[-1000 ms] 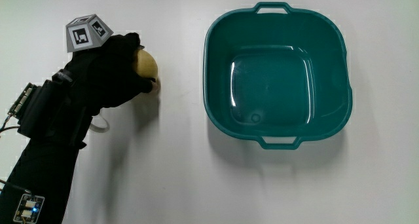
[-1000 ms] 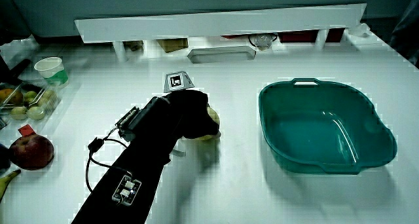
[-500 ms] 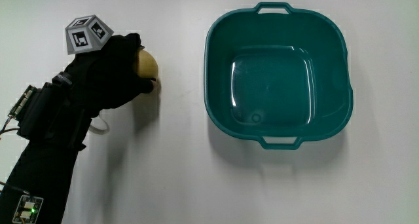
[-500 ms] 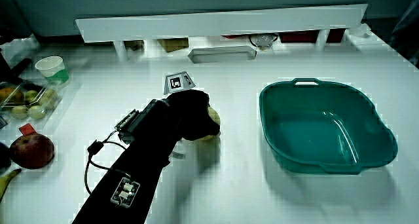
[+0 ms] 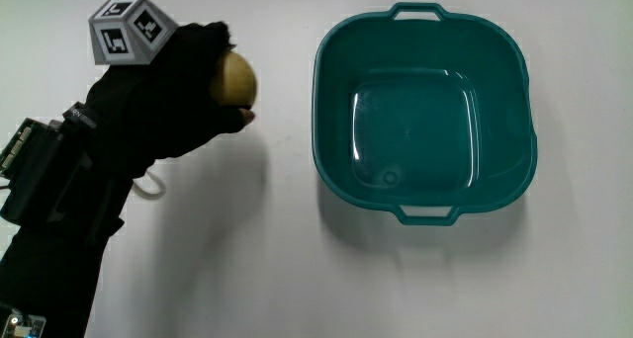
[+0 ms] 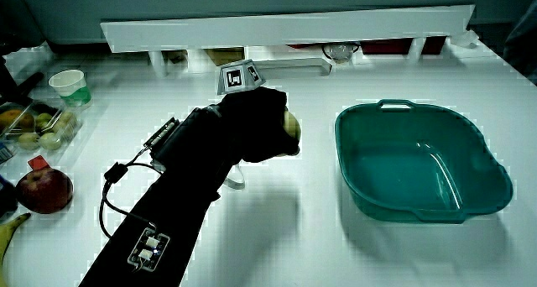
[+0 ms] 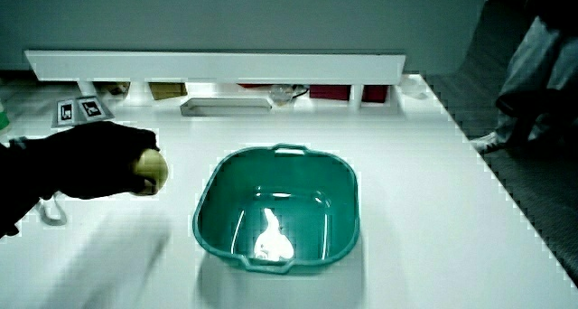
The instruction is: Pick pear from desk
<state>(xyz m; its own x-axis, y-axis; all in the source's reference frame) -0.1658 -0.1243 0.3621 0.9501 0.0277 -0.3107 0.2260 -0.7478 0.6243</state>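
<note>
- The hand [image 5: 168, 101] is closed around the pear [image 5: 233, 79], its fingers wrapped over the fruit so that only the yellow end shows past the glove.
- In both side views the pear [image 6: 291, 125] [image 7: 151, 169] sits above the table [image 5: 297, 269] with a shadow beneath it, so it is off the surface and carried in the hand [image 6: 252, 123] [image 7: 95, 160].
- The patterned cube [image 5: 129, 29] rides on the back of the hand, and the black forearm [image 5: 59, 229] runs from the hand toward the table's near edge.
- A teal basin [image 5: 425, 37] stands on the table beside the hand, apart from it and holding nothing; its two small handles show at its rim.
- In a side view a red apple [image 6: 42, 190] lies near the table's edge beside the forearm, with a container of small fruit [image 6: 33, 127] and a paper cup [image 6: 67, 86] farther from the person.
- A low white partition [image 6: 285, 27] runs along the table's edge farthest from the person.
</note>
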